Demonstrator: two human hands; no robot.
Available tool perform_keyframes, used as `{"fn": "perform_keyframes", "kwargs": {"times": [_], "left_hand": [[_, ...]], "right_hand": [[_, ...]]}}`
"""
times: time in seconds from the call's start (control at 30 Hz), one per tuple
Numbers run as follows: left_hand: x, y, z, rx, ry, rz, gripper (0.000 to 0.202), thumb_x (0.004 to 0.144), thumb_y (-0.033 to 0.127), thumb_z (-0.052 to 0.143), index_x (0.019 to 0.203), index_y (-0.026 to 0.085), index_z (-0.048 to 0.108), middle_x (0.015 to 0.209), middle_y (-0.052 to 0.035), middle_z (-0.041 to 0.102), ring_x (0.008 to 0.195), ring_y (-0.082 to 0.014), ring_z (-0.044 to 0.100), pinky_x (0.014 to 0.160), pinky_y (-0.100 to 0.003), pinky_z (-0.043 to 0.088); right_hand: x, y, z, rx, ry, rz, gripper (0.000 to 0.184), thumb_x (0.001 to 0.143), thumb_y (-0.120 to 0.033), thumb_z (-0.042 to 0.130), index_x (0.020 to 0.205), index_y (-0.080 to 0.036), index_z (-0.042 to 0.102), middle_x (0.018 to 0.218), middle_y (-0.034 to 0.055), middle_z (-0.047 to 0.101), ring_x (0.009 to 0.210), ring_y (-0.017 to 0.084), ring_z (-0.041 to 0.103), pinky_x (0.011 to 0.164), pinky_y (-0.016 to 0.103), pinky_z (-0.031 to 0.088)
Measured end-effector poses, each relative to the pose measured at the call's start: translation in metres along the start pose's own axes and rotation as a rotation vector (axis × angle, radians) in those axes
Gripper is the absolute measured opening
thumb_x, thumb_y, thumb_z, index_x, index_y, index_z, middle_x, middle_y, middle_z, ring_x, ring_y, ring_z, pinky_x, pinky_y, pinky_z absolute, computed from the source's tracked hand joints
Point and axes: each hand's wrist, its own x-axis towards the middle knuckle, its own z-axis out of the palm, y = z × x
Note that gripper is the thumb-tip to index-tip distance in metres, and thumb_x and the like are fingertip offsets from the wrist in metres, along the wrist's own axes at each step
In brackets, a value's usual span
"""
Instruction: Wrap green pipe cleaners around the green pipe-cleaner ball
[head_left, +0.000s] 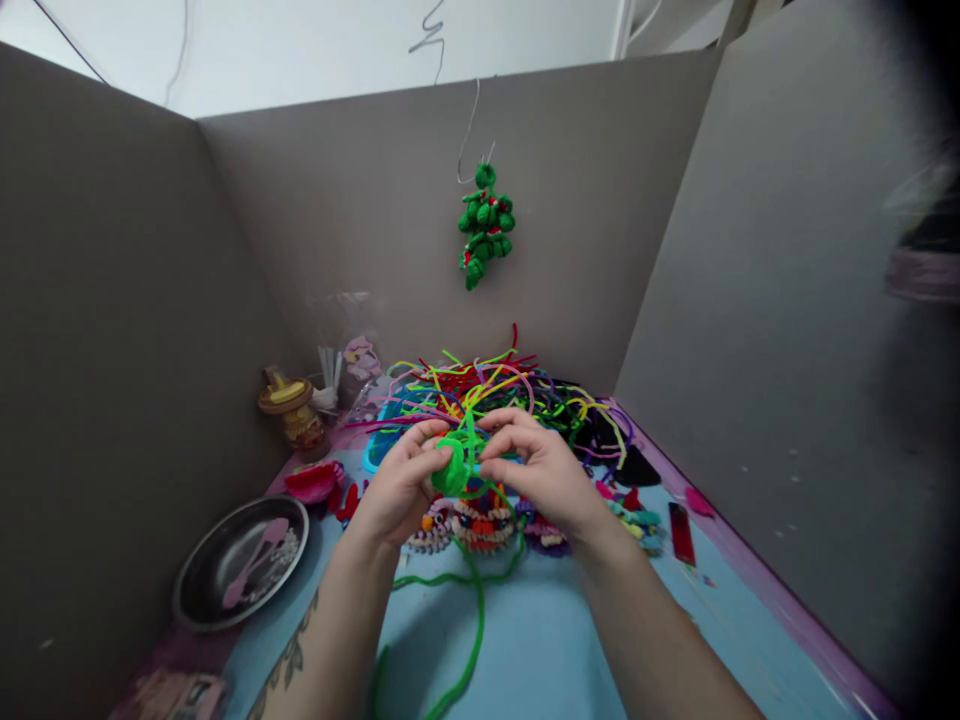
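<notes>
"Fingers of our left hand [397, 485] are pinched on the green coil [450, 476]; those of our right hand [551, 470] bunch narrowly beside its strands, but we can't tell whether they grip. How far along are we?"

"Partway, we'd judge: the coil has a rounded shape, held up on our side of the blue tray [369, 462], yet the long green tail [478, 625] lies loose, likely still to be worked in."

"And our room?"

"Fringed pieces [484, 535] crowd close in front of the tray. Nearer us than those, the blue sheet [536, 640] offers open space. Left of the tray we'd mind the metal bowl's [214, 570] rim; behind it, the grey back panel [360, 220] stops our reach."
</notes>
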Motion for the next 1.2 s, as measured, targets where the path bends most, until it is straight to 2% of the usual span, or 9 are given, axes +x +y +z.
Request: {"fn": "perform_keyframes", "kwargs": {"times": [0.1,0.27,0.43,0.5,0.57,0.63,0.73,0.83,1.2], "left_hand": [[0.001,-0.001,0.000,-0.013,0.037,0.050,0.045,0.063,0.018,0.078,0.101,0.017,0.054,0.080,-0.0005,0.067,0.065,-0.0122,0.064,0.060,-0.023,0.049],[0.001,0.002,0.003,0.008,0.110,0.104,0.042,0.062,0.019,0.078,0.097,0.017,0.054,0.076,0.0010,0.065,0.062,-0.0107,0.061,0.057,-0.020,0.046],[-0.001,0.003,0.005,0.010,0.109,0.109,0.041,0.062,0.020,0.078,0.095,0.017,0.054,0.077,0.0008,0.065,0.063,-0.0115,0.061,0.059,-0.022,0.047],[-0.002,0.002,0.004,0.020,0.071,0.082,0.042,0.063,0.020,0.078,0.097,0.018,0.053,0.077,0.0009,0.064,0.062,-0.0118,0.061,0.058,-0.023,0.047],[-0.002,0.001,0.004,0.047,0.023,0.040,0.042,0.064,0.022,0.078,0.098,0.018,0.053,0.076,0.0011,0.064,0.061,-0.0119,0.061,0.057,-0.023,0.046],[-0.003,0.000,0.004,0.079,-0.013,0.005,0.042,0.066,0.023,0.078,0.099,0.018,0.054,0.075,0.0016,0.064,0.060,-0.0112,0.060,0.055,-0.022,0.045],[-0.004,-0.001,0.005,0.116,-0.027,-0.019,0.040,0.066,0.023,0.077,0.100,0.018,0.055,0.073,0.0029,0.062,0.057,-0.0094,0.057,0.053,-0.021,0.043],[-0.005,-0.002,0.007,0.144,-0.033,-0.033,0.040,0.067,0.022,0.077,0.101,0.018,0.055,0.073,0.0033,0.060,0.055,-0.0087,0.056,0.052,-0.021,0.043],[-0.006,-0.007,0.008,0.165,-0.105,-0.050,0.040,0.071,0.023,0.074,0.105,0.018,0.054,0.077,0.0018,0.058,0.060,-0.0082,0.055,0.055,-0.020,0.044]], "right_hand": [[-0.001,-0.003,0.001,0.042,0.077,0.027,0.002,0.070,-0.020,0.069,0.068,-0.019,0.068,0.080,0.0027,0.063,0.079,0.017,0.059,0.074,0.031,0.047],[-0.007,-0.016,-0.001,0.160,-0.141,0.177,0.005,0.072,-0.023,0.067,0.069,-0.019,0.067,0.065,0.0000,0.066,0.060,0.012,0.059,0.058,0.025,0.048],[-0.011,-0.012,-0.013,0.381,-0.269,0.169,0.033,0.070,-0.050,0.070,0.073,-0.017,0.067,0.070,0.0048,0.070,0.061,0.015,0.064,0.056,0.026,0.050],[-0.009,-0.006,-0.015,0.432,-0.204,0.180,0.044,0.076,-0.060,0.060,0.082,-0.017,0.066,0.069,0.0053,0.070,0.049,0.012,0.059,0.046,0.024,0.046],[-0.007,-0.002,-0.014,0.353,-0.054,0.142,0.037,0.081,-0.055,0.057,0.087,-0.019,0.066,0.070,0.0034,0.068,0.045,0.010,0.054,0.042,0.023,0.041],[-0.004,-0.002,-0.012,0.145,0.013,0.043,0.020,0.078,-0.039,0.066,0.088,-0.022,0.069,0.081,0.0033,0.066,0.061,0.012,0.059,0.054,0.025,0.046],[-0.002,-0.007,-0.011,-0.094,-0.063,-0.085,0.012,0.074,-0.021,0.069,0.086,-0.025,0.072,0.095,0.0035,0.059,0.090,0.018,0.058,0.078,0.031,0.047],[-0.002,-0.011,-0.012,-0.158,-0.136,-0.116,0.009,0.078,-0.015,0.064,0.080,-0.023,0.069,0.096,0.0035,0.055,0.096,0.018,0.055,0.087,0.033,0.043],[-0.002,-0.004,-0.012,-0.236,-0.195,-0.176,0.014,0.082,-0.007,0.055,0.078,-0.020,0.058,0.091,0.0015,0.050,0.090,0.015,0.052,0.084,0.031,0.040]]}}
